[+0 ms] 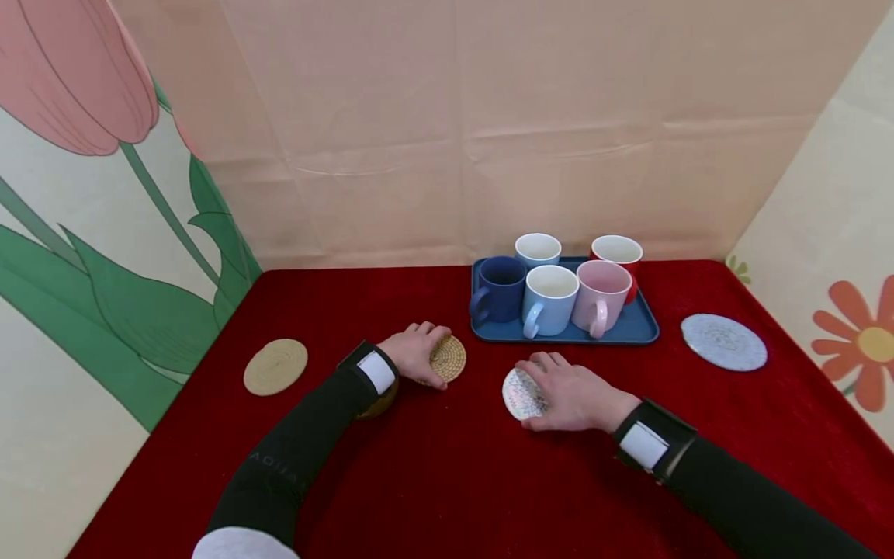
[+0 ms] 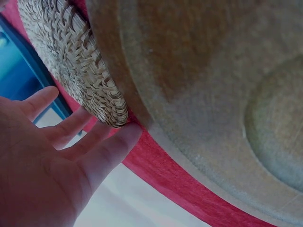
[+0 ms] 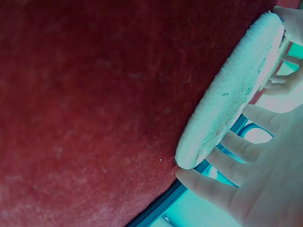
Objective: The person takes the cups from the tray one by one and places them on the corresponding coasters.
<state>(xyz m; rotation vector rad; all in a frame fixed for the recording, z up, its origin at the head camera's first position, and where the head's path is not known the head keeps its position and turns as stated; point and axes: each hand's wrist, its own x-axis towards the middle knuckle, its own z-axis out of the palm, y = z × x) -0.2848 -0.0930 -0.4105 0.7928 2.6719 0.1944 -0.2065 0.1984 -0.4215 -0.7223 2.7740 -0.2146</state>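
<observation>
My left hand point(image 1: 419, 355) spans a round woven straw coaster point(image 1: 449, 359), with thumb and fingers at opposite edges. In the left wrist view, a fingertip point(image 2: 132, 135) touches the rim of that coaster point(image 2: 75, 66). Beneath my left wrist lies a brown round coaster point(image 1: 380, 401), which fills much of the left wrist view with its ringed surface. My right hand point(image 1: 576, 394) holds a whitish round coaster point(image 1: 520, 394) across its edges. The right wrist view has this coaster point(image 3: 227, 99) between the thumb and a fingertip point(image 3: 187, 176), while other fingers spread beside it.
A blue tray point(image 1: 482, 332) at the back bears several mugs, including a dark blue mug point(image 1: 504, 291), a light blue mug point(image 1: 548, 303) and a pink mug point(image 1: 601, 291). A beige round mat point(image 1: 275, 367) lies far left, a white round mat point(image 1: 724, 342) far right.
</observation>
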